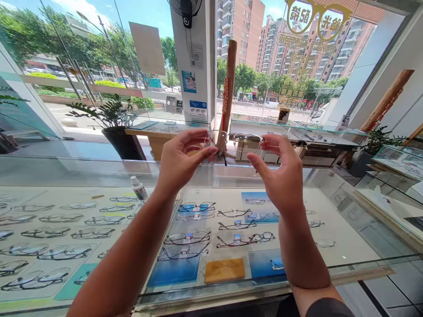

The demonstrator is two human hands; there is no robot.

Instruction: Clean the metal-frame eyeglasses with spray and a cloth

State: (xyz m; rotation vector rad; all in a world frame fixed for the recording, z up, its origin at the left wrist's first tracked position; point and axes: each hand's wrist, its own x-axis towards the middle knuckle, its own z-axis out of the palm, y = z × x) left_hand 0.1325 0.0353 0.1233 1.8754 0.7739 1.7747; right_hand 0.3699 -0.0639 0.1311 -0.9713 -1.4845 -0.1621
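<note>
A pair of eyeglasses [247, 141] with thin metal rims is held up in front of me, above the glass counter. My left hand [183, 154] pinches its left side, thumb and fingers closed at the rim. At the opposite side my right hand [279, 169] grips the frame near the hinge between thumb and fingers. One dark temple tip hangs down below the left lens. Beneath my arms, inside the display case [350, 220], lie several rows of spectacle frames [187, 237].
A small white spray bottle [139, 188] stands on the counter at left. A yellow-brown block [224, 269] lies in the case. Beyond are a potted plant [120, 136], a wooden post [230, 83] and another glass display counter [317, 132] by the windows.
</note>
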